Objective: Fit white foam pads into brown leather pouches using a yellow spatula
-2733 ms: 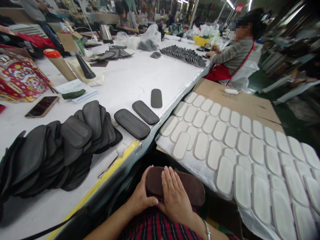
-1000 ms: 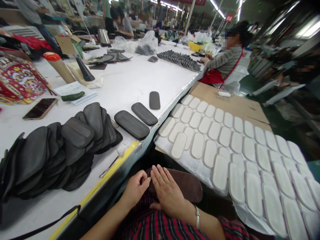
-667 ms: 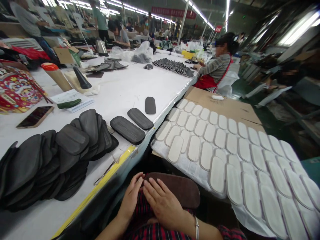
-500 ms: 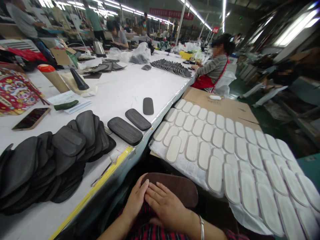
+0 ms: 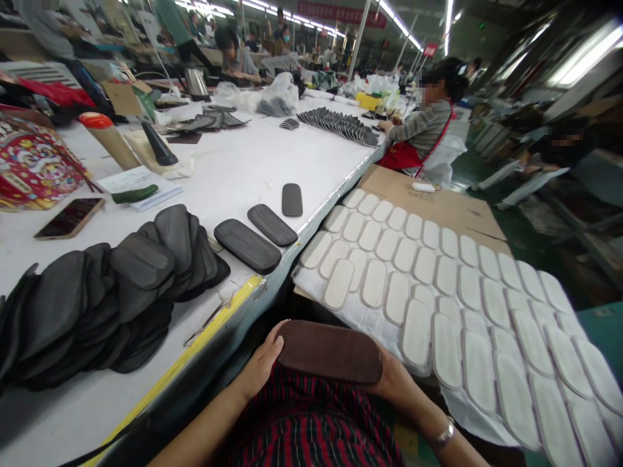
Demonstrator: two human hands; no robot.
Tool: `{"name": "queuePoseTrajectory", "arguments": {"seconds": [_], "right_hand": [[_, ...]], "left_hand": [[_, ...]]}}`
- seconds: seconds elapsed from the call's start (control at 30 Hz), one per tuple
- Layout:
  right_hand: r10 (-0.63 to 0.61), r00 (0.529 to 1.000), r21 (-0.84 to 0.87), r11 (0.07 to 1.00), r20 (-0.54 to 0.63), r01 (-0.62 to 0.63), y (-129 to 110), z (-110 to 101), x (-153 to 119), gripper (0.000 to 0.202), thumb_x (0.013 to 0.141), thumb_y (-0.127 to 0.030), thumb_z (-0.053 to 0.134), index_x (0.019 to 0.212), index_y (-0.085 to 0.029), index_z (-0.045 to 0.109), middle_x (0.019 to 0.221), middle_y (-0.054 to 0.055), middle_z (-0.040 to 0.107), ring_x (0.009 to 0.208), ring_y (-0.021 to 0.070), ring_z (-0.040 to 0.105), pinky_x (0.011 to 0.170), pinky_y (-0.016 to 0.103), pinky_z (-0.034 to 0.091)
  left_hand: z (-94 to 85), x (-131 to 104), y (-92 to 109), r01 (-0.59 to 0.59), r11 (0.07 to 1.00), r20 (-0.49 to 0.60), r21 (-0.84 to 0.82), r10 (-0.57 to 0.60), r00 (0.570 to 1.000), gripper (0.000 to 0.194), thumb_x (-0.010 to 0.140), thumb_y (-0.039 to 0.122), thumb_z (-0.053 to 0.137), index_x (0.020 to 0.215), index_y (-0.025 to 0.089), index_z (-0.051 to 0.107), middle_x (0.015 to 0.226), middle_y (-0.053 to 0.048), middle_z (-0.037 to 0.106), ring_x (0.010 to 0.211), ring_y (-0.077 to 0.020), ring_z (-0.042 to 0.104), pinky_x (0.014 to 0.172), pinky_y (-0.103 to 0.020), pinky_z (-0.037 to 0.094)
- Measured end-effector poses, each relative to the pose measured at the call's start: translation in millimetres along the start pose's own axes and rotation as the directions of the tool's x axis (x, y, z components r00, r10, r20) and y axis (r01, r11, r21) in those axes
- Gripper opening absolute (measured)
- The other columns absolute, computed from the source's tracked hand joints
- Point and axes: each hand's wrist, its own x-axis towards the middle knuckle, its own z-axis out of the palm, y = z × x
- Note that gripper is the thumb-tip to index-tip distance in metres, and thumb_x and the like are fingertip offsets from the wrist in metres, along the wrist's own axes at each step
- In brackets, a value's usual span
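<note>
A dark brown, smooth oblong panel with rounded ends [image 5: 331, 353], like leather, lies level above my lap. My left hand [image 5: 261, 364] grips its left end, with the thumb on top and the fingers mostly underneath. At the other end my right hand [image 5: 389, 375] holds on from below and behind; most of its fingers are hidden by the panel. On the white table to the left is a heap of black oblong pieces [image 5: 141, 259]. Three more dark pieces lie apart from it: a large one [image 5: 247, 245], a narrower one [image 5: 272, 224] and a small one [image 5: 292, 200].
Rows of pale oblong pieces with dark rims [image 5: 445, 275] cover a low board to the right. Yellow tape [image 5: 195, 350] runs along the near table edge. A phone [image 5: 71, 218], a cucumber [image 5: 135, 193] and a bottle [image 5: 109, 139] stand or lie left. A co-worker [image 5: 423, 123] sits beyond.
My right hand has moved off the panel's top to its right end. The panel is now fully uncovered between both hands and slightly higher in view.
</note>
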Motion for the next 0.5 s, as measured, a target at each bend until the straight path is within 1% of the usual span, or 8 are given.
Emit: {"name": "queuePoseTrajectory", "arguments": {"seconds": [0.1, 0.17, 0.23, 0.33, 0.43, 0.5], "right_hand": [[0.003, 1.0, -0.008, 1.0, -0.015, -0.003, -31.3, -14.8, -2.2, 0.084, 0.061, -0.043, 0.073, 0.132, -0.017, 0.037, 0.125, 0.015, 0.052, 0.116, 0.0327, 0.047, 0.097, 0.049, 0.038], [-0.035, 0.999, -0.058, 0.998, -0.022, 0.034, -57.7, -24.6, -1.9, 0.086, 0.062, -0.046, 0.072, 0.135, -0.019, 0.034, 0.129, 0.014, 0.049, 0.119, 0.0317, 0.045, 0.099, 0.048, 0.038], [-0.105, 0.994, -0.161, 0.982, -0.043, 0.097, -84.7, -27.7, 3.5, 0.092, 0.06, -0.05, 0.072, 0.136, -0.017, 0.032, 0.133, 0.015, 0.044, 0.122, 0.0312, 0.041, 0.102, 0.048, 0.035], [-0.202, 0.978, -0.311, 0.934, -0.06, 0.174, -120.9, -16.2, 19.4, 0.096, 0.058, -0.056, 0.072, 0.133, -0.008, 0.035, 0.132, 0.02, 0.045, 0.122, 0.0313, 0.041, 0.103, 0.047, 0.034], [-0.25, 0.964, -0.393, 0.898, -0.086, 0.198, -149.1, 3.9, 37.5, 0.098, 0.059, -0.059, 0.07, 0.13, -0.001, 0.037, 0.128, 0.024, 0.046, 0.12, 0.0325, 0.043, 0.101, 0.047, 0.038], [-0.283, 0.954, -0.413, 0.884, -0.097, 0.22, -164.7, 14.0, 47.8, 0.098, 0.059, -0.063, 0.068, 0.129, -0.001, 0.04, 0.126, 0.024, 0.048, 0.117, 0.0328, 0.045, 0.099, 0.046, 0.04]], "left_hand": [[7.6, 0.4, -7.7, 0.029, 0.965, -0.024, -0.26, -0.036, 0.999, 0.044, 0.085, 0.036, 0.051, 0.126, 0.021, 0.049, 0.13, -0.004, 0.053, 0.125, -0.0218, 0.041, 0.109, -0.036, 0.025], [11.4, 1.8, -12.4, 0.065, 0.899, -0.071, -0.434, -0.106, 0.992, 0.038, 0.084, 0.034, 0.052, 0.118, 0.017, 0.055, 0.123, -0.007, 0.059, 0.121, -0.0223, 0.046, 0.107, -0.036, 0.03], [11.5, 4.8, -14.7, 0.101, 0.827, -0.112, -0.553, -0.194, 0.975, 0.033, 0.084, 0.032, 0.052, 0.11, 0.013, 0.06, 0.113, -0.01, 0.065, 0.113, -0.0239, 0.054, 0.103, -0.038, 0.037], [5.1, 12.1, -14.3, 0.092, 0.766, -0.187, -0.636, -0.269, 0.945, 0.031, 0.084, 0.031, 0.051, 0.104, 0.01, 0.062, 0.097, -0.012, 0.07, 0.096, -0.0251, 0.064, 0.093, -0.041, 0.046], [-2.6, 19.2, -11.9, 0.041, 0.729, -0.266, -0.683, -0.301, 0.916, 0.035, 0.085, 0.03, 0.048, 0.111, 0.009, 0.058, 0.089, -0.011, 0.072, 0.083, -0.0245, 0.068, 0.086, -0.042, 0.051], [-5.6, 21.0, -8.7, 0.01, 0.694, -0.3, -0.72, -0.324, 0.897, 0.038, 0.086, 0.026, 0.045, 0.119, 0.008, 0.053, 0.084, -0.01, 0.072, 0.078, -0.024, 0.069, 0.083, -0.041, 0.052]]}}
